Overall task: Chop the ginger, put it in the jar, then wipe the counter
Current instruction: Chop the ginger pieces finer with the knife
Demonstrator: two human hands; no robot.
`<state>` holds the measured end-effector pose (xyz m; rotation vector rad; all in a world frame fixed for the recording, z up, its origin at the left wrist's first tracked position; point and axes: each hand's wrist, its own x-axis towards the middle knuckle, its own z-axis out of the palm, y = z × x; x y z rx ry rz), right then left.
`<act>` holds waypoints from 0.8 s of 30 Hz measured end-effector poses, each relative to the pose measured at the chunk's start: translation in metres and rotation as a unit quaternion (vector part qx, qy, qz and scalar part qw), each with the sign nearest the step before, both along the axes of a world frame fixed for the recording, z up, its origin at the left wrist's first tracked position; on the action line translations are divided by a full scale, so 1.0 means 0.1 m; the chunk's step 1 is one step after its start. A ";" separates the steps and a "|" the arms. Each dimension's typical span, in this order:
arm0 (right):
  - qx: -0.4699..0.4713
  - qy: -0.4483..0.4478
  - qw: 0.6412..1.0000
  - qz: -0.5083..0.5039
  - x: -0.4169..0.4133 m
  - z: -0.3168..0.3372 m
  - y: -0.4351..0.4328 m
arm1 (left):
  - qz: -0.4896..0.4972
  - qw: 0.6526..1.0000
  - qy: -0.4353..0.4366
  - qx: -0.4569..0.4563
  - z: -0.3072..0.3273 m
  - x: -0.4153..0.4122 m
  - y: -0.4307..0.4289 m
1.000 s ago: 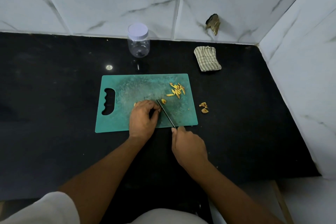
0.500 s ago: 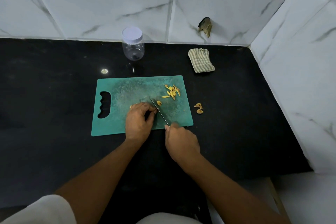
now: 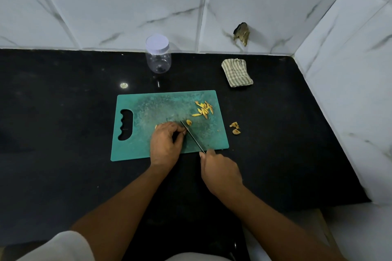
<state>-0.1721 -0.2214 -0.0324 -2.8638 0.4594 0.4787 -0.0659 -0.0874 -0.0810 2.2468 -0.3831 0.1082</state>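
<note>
No readable text, label or number shows anywhere.

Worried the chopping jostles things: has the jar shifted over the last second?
No. The jar keeps its spot left of the wall's tile joint and behind the cutting board; only the camera shifted.

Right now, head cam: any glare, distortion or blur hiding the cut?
Head view: the wide-angle lens skews the tile seams; one small glare spot on the black counter, near-left of the jar; light is dim; ginger slices and knife read sharp on the board; the left hand hides most of the ginger piece.
</note>
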 end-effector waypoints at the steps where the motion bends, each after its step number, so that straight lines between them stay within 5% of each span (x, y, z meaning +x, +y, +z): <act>1: 0.001 0.000 1.000 0.001 0.03 0.00 0.00 | 0.001 1.000 0.000 0.003 0.00 -0.01 0.00; 24: 0.007 0.037 0.999 0.012 -0.02 0.00 -0.02 | 0.009 1.000 0.016 0.003 -0.02 0.01 0.00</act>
